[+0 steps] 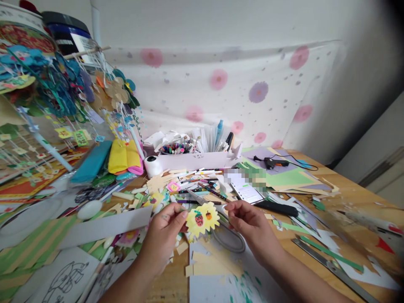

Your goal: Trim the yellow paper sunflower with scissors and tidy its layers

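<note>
My left hand (166,229) pinches a yellow paper sunflower cutout (202,218) by its left edge; the cutout has a red strawberry and a small orange figure drawn on it. My right hand (249,225) hovers just right of the cutout with its fingertips pinched together near the handle of grey scissors (229,236), which lie on the table under and behind the flower. Whether the right fingers touch the scissors I cannot tell.
Paper scraps cover the wooden table (353,202). A white box of markers (192,158) stands behind, a phone (246,191) and a black glue gun (273,162) to the right, a metal ruler (334,269) at lower right. Hanging paper crafts (47,84) crowd the left.
</note>
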Demonstrator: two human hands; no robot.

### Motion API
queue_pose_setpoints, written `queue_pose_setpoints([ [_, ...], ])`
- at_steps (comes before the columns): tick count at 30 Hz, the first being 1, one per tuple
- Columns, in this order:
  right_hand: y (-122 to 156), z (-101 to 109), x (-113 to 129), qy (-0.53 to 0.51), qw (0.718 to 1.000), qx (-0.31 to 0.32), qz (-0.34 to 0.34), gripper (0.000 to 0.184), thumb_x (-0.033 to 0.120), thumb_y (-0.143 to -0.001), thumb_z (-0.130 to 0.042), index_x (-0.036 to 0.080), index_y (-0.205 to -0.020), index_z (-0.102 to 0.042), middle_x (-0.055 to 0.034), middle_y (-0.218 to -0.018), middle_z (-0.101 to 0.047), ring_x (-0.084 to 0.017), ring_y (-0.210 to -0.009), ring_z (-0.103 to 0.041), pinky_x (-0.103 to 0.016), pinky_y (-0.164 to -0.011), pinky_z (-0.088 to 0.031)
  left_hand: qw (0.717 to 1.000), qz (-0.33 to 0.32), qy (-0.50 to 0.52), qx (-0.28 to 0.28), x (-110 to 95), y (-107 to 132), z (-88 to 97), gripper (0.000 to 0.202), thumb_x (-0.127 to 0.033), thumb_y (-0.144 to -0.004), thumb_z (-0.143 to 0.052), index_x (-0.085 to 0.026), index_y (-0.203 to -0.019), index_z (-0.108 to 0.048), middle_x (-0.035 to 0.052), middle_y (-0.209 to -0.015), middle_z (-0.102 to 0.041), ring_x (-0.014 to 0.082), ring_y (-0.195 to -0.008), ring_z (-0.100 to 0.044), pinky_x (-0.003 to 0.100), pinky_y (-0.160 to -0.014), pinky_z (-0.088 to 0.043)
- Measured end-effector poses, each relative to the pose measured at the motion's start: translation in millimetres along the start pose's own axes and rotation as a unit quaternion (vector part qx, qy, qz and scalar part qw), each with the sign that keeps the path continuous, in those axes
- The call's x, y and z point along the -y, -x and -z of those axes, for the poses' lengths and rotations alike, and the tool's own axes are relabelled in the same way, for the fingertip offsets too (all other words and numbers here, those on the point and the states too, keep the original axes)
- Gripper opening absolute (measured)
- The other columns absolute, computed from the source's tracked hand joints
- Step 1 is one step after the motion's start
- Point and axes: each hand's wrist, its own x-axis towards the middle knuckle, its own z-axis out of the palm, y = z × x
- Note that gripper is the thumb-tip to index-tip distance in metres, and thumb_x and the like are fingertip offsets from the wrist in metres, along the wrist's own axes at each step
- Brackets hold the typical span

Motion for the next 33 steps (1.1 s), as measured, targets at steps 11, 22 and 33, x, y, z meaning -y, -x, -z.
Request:
queue_pose_setpoints([
  [11, -0.4, 18.1, -4.1, 0.027, 0.992, -0.095, 0.074, 0.02, 0.039, -0.077, -0.066, 0.019, -0.079, -0.065, 0.0008, -0.061, -0.056, -0.011, -0.053, -0.045, -0.022, -0.048, -0.034, 0.998, -0.005, 0.034, -0.047, 3.5, -5.5, 3.7, 0.023, -0.039, -0.075, -0.066, -0.02, -0.067, -0.057, -0.0052, -0.062, -0.048, 0.0122, -0.061, -0.048, 0.02, -0.058, -0.044],
  [22, 1.7, 2.2, -11.3, 0.201, 0.969, 0.107, 0.095, 0.032, 0.048, -0.085, -0.059, 0.016, -0.091, -0.06, -0.0039, -0.079, -0.057, -0.015, -0.069, -0.051, -0.027, -0.062, -0.041, 1.0, -0.018, 0.017, 0.008, 4.4, 2.2, -2.1, 0.025, -0.038, -0.08, -0.063, -0.02, -0.066, -0.054, -0.0045, -0.061, -0.05, 0.0129, -0.061, -0.048, 0.021, -0.058, -0.041],
  [33, -0.2, -1.7, -10.8, 0.025, 0.994, 0.095, -0.047, 0.045, 0.058, -0.072, -0.07, 0.017, -0.065, -0.052, 0.0018, -0.055, -0.053, -0.009, -0.049, -0.043, -0.024, -0.051, -0.031, 0.997, -0.049, -0.047, 0.023, 3.3, 4.1, 3.6, 0.018, -0.04, -0.085, -0.056, -0.022, -0.084, -0.058, -0.0011, -0.072, -0.06, 0.0163, -0.07, -0.059, 0.025, -0.066, -0.047],
])
